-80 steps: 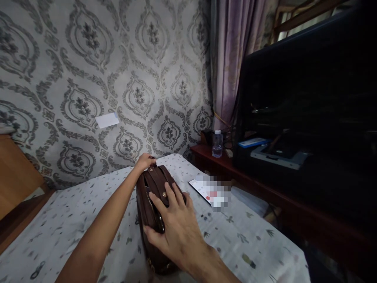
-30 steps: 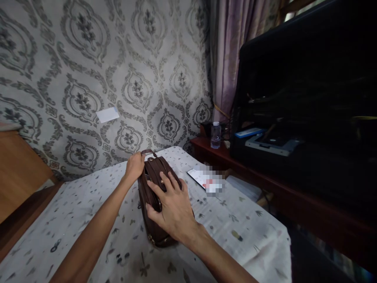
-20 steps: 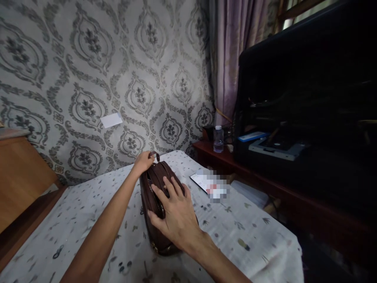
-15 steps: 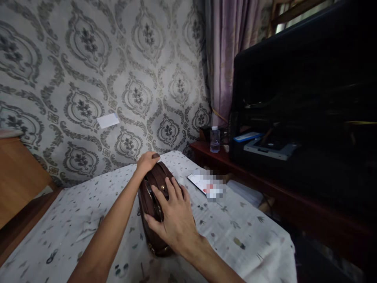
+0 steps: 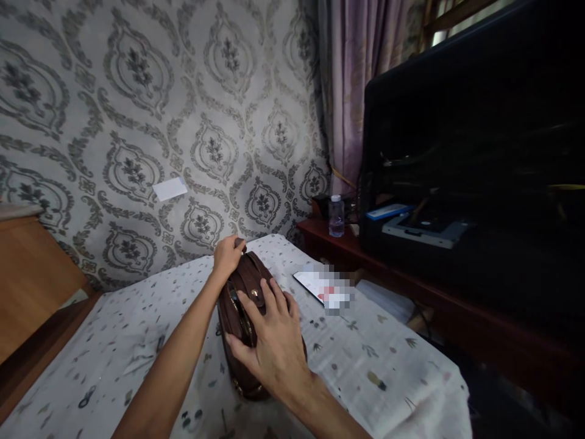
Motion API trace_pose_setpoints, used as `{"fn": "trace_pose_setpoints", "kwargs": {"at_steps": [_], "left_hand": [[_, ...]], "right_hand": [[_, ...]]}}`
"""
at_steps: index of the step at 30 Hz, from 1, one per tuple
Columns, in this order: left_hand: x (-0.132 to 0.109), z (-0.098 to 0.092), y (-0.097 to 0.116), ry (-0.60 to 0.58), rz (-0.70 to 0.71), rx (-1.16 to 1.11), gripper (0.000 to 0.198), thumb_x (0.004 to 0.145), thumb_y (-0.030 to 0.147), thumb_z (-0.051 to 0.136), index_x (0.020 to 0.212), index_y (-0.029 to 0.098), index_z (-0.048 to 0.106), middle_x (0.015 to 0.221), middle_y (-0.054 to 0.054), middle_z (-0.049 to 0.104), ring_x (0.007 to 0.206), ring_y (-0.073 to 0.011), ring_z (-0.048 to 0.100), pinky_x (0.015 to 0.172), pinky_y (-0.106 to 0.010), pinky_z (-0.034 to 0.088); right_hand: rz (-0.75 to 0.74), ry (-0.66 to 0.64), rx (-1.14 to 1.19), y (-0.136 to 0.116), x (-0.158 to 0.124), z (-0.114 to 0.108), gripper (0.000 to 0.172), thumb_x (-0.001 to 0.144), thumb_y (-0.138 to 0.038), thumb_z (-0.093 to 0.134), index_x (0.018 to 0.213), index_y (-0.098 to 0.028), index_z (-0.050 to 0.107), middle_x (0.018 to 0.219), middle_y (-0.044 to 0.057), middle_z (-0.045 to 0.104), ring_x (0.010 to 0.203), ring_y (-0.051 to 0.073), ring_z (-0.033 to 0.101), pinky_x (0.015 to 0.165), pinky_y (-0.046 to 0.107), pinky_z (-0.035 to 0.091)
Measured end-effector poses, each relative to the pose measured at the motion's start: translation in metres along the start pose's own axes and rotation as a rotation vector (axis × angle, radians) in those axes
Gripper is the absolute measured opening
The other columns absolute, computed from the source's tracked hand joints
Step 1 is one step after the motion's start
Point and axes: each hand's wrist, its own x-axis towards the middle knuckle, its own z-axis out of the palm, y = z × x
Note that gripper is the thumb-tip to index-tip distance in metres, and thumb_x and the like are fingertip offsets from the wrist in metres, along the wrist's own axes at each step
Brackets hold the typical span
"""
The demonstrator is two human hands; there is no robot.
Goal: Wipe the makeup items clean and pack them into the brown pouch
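A dark brown bag [image 5: 235,350] with gold-coloured metal fittings stands on a patterned white cloth [image 5: 340,390]. At its far end my left hand [image 5: 227,256] is closed on the bag, with a small brown piece showing beside its fingertips; most of that grip is hidden. My right hand [image 5: 274,338] lies across the top of the bag. Its fingers are spread and reach towards the far right side, and the thumb stretches to the left side. To the right of the bag lies a phone [image 5: 311,285] with a lit screen, partly blurred.
A clear bottle [image 5: 337,218] stands on a reddish-brown ledge [image 5: 315,230] beside a large black case [image 5: 457,134]. Patterned wallpaper [image 5: 210,73] rises behind the cloth, with a white card [image 5: 170,189] on it. A wooden panel [image 5: 36,280] borders the left.
The view has shifted slightly, so the whole scene sits a little further right. Both hands stay on the bag in nearly the same poses.
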Motion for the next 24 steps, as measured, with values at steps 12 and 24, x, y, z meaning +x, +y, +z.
{"fn": "trace_pose_setpoints", "kwargs": {"at_steps": [12,24], "left_hand": [[-0.006,-0.002,0.000,0.061,0.074,-0.143,0.033,0.090,0.040,0.048,0.071,0.017,0.063,0.063,0.001,0.057,0.064,-0.0142,0.049,0.064,-0.025,0.037],[-0.018,-0.032,-0.027,-0.053,-0.030,0.095,0.018,0.083,0.034,0.061,0.073,0.019,0.060,0.066,0.001,0.058,0.065,-0.0163,0.052,0.059,-0.025,0.032]], "right_hand": [[-0.004,-0.113,-0.049,-0.001,0.007,-0.010,0.073,0.077,-0.068,0.063,0.139,-0.029,0.056,0.142,0.020,0.050,0.131,0.039,0.043,0.104,0.057,0.034],[0.017,-0.132,-0.030,-0.001,0.006,-0.009,0.073,0.079,-0.062,0.065,0.142,-0.028,0.052,0.149,0.020,0.044,0.142,0.038,0.033,0.109,0.058,0.029]]}}
